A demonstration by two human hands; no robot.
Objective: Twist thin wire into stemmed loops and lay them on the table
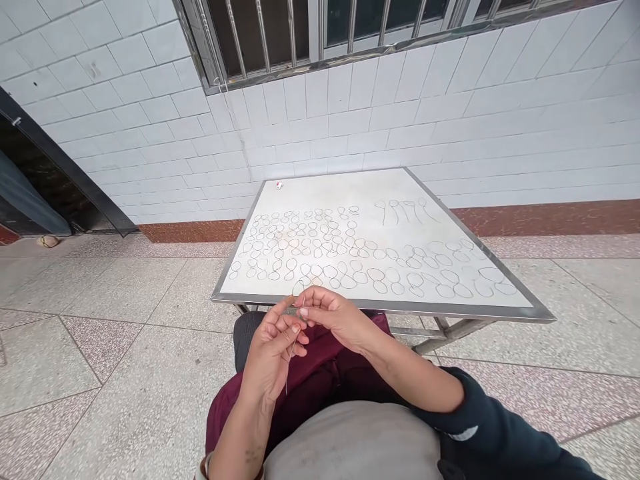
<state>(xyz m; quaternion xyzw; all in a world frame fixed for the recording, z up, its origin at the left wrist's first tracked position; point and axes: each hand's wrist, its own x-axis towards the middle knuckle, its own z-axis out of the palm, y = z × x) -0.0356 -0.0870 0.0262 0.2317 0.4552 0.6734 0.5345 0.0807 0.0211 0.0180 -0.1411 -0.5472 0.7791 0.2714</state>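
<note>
A thin wire (288, 373) runs between my two hands, just in front of the table's near edge. My left hand (273, 343) is closed, thumb and fingers pinching the wire, whose tail hangs down below them. My right hand (333, 315) pinches the wire's upper part, fingertips close to the left ones. A small grey-green piece (291, 311) shows between the fingers; its kind is unclear. Beyond the hands, many wire loops (376, 275), several in figure-eight shapes, lie in rows on the white table (385, 183).
Four-sided and metal-edged, the table stands by a white tiled wall (320, 127) under a barred window (320, 33). Several loops with long tails (395, 210) lie at the back right. A small white-and-red item (279, 186) sits at the far left corner. A dark doorway (45, 173) is at left.
</note>
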